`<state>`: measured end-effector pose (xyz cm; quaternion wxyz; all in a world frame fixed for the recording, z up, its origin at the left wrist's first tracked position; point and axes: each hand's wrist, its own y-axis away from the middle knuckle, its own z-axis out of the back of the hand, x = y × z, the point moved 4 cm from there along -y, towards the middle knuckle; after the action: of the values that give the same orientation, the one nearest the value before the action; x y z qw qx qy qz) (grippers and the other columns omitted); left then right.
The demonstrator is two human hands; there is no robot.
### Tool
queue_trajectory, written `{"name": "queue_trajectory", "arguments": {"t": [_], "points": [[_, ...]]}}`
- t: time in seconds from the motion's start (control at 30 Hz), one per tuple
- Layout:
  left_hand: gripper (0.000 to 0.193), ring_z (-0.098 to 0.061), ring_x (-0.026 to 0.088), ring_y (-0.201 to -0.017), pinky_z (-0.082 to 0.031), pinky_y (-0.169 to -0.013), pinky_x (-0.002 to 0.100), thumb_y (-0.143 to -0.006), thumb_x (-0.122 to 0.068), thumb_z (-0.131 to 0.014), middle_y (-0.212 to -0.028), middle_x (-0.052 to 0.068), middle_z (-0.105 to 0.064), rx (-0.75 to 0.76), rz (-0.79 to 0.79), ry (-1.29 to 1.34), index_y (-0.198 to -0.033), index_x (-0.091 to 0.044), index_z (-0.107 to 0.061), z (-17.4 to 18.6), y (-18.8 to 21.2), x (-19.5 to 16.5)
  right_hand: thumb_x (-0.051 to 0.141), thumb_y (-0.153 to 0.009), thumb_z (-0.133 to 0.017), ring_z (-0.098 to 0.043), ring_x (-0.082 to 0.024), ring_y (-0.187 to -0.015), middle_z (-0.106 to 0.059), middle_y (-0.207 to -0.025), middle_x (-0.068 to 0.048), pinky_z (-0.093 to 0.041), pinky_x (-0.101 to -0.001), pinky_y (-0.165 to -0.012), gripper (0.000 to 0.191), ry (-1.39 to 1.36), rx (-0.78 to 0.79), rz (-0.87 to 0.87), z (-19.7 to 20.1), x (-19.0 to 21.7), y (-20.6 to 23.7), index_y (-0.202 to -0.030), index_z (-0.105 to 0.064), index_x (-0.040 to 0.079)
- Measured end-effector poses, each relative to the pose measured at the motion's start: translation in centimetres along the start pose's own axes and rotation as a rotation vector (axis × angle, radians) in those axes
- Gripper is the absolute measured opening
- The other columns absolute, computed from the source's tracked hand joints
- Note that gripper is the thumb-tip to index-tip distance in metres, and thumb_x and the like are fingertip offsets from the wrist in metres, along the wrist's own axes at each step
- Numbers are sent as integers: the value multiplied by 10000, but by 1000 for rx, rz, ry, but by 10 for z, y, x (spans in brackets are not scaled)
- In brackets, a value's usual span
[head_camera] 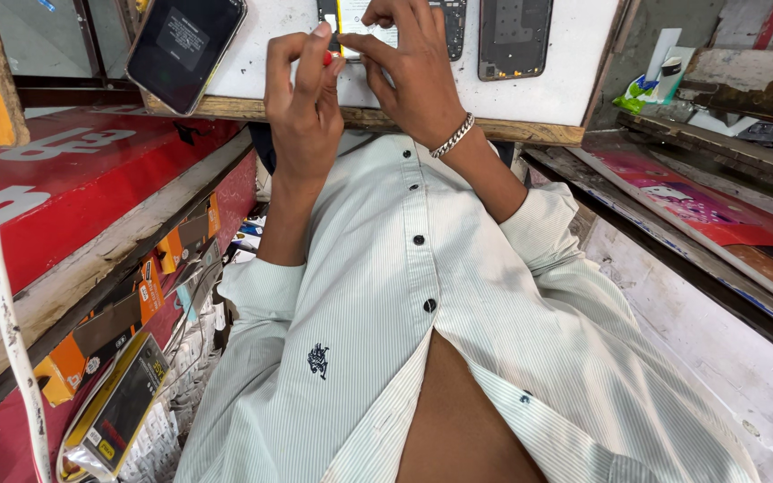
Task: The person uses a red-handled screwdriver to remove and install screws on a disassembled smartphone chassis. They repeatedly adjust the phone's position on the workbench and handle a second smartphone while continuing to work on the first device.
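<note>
My left hand [304, 107] pinches a small red-tipped tool [327, 59] between thumb and fingers, at the near edge of an opened phone [340, 16] lying on a white work board [574, 80]. My right hand [409, 76], with a silver bracelet [454, 137] on the wrist, rests its fingers on the same phone and steadies it from the right. The two hands touch each other over the phone and hide most of it. My light striped shirt [458, 295] fills the lower half of the view.
A black phone [185, 46] lies at the board's left corner, and an empty phone shell [513, 36] at its right. Left is a red shelf [64, 197] with orange packets [149, 291] and a white cable [2, 295]. Right is a cluttered ledge [726, 89].
</note>
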<state>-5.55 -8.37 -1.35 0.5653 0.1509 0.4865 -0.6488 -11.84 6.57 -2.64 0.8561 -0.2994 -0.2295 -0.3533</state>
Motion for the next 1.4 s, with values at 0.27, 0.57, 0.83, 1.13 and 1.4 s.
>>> {"name": "queue_trajectory", "arguments": {"t": [0.27,0.57,0.83,1.13,1.4], "points": [[569,-627,268,-1107,-565,-839,365,-1037,85,-696,-1223,137,-555,-40,-14,4,-1483,-173,-455,-1,2,-3,-13,-899,-775,-540,-278,-1174,-569,-1245,-90,-406,-434,-1015,376,-26,9,-25,1,1,1,-1250,-732,112],[488,-639,239,-1069,-576,-830,352,-1066,55,-699,-1218,108,-558,-34,34,49,-1477,-132,-514,1,0,7,-10,-910,-767,-538,-270,-1176,-570,-1241,-88,-400,-426,-991,368,-20,12,-27,1,1,0,-1249,-747,131],[338,-624,295,-1116,-533,-902,391,-1071,17,-677,-1236,161,-573,-32,56,19,-1375,-62,-552,1,-1,1,-1,-919,-755,-537,-277,-1177,-571,-1250,-92,-398,-426,-985,363,-23,14,-29,1,-1,-1,-1257,-736,128],[380,-640,302,-1133,-556,-941,375,-1034,95,-632,-1251,169,-570,-105,56,64,-1374,-59,-556,1,-7,-7,-1,-897,-757,-534,-279,-1169,-576,-1245,-80,-398,-425,-985,372,-13,11,-30,2,-2,0,-1247,-738,123],[366,-649,261,-1105,-570,-909,372,-998,155,-587,-1198,158,-586,-85,45,113,-1333,16,-544,-6,-8,-13,-15,-874,-759,-533,-274,-1172,-577,-1249,-71,-399,-422,-994,389,4,11,-25,1,0,-1,-1236,-729,124]]}}
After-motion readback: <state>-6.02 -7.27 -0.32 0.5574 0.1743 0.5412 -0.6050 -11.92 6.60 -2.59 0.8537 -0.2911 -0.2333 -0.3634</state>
